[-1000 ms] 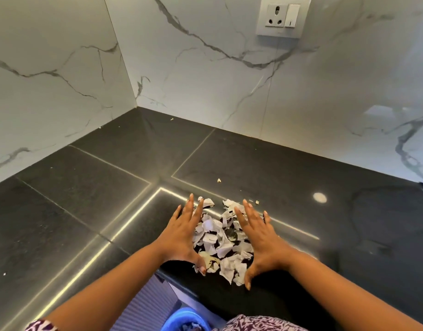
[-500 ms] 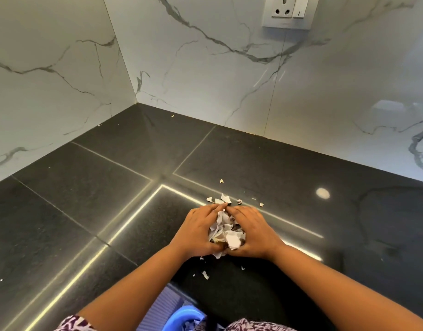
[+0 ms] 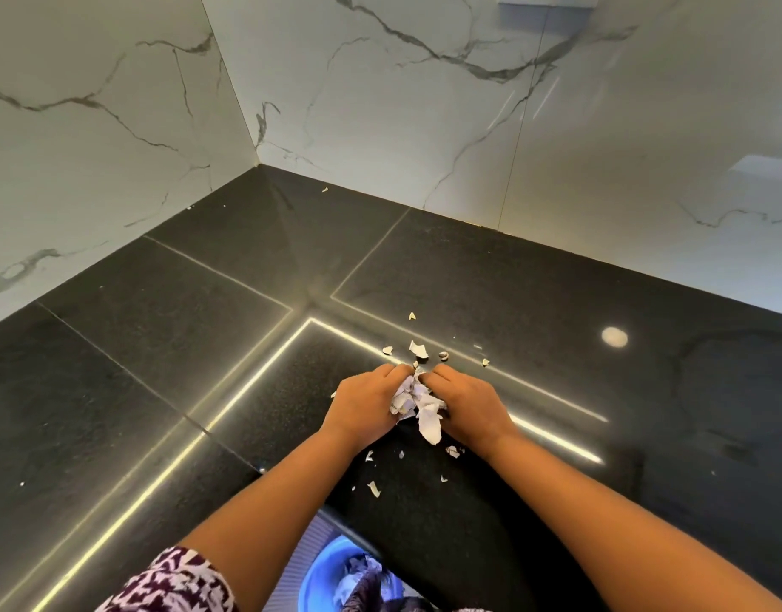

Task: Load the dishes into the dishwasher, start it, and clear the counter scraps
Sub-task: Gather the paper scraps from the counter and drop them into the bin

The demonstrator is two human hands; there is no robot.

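Head view, nearest first: a patterned maroon-and-white sleeve (image 3: 177, 583) sits at the bottom left corner. Just beside it, below the front edge of the black stone table (image 3: 168, 346), is the rim of a blue bin (image 3: 316, 572) with pale bits lying inside it. Both bare forearms reach forward over the table edge.

Small loose flakes (image 3: 373, 488) lie scattered on the table between the forearms, near the front edge.

Further in, the left hand (image 3: 362, 410) and the right hand (image 3: 468, 406) are pressed in towards each other on the table. A bunched pile of scraps (image 3: 417, 406), white and pale purple and papery-looking, is squeezed between them. Each grip is clamped on the pile: the fingers of both hands curl inward round it, and the fingertips nearly meet at the far side. One larger white shard hangs out of the bunch on the near side, by the right wrist.

Just beyond the fingertips, a few stray pieces (image 3: 417, 348) rest on the table apart from the hands, with one more a little further back.

To the right, well apart from the hands, a round light reflection (image 3: 614, 337) shines on the polished surface.

At the back, white veined marble walls (image 3: 380, 103) meet in a corner. The lower edge of a wall plate (image 3: 546, 6) shows at the top of the frame; its details are cut off.
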